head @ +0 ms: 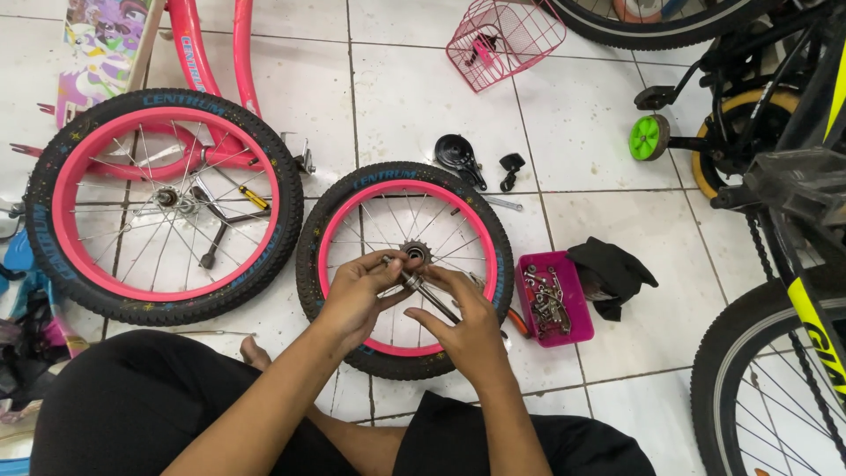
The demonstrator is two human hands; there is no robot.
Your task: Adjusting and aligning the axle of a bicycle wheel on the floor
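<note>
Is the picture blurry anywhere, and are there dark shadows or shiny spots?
Head view: sharp on both hands, left hand and right hand, holding the thin metal axle; light even, shadows faint; soft glare on the white floor tiles; edges bend slightly.

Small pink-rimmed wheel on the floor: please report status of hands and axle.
Left hand and right hand both grip thin metal axle rod. Rod above pink-rimmed black-tyre wheel. Nothing in the way.
</note>
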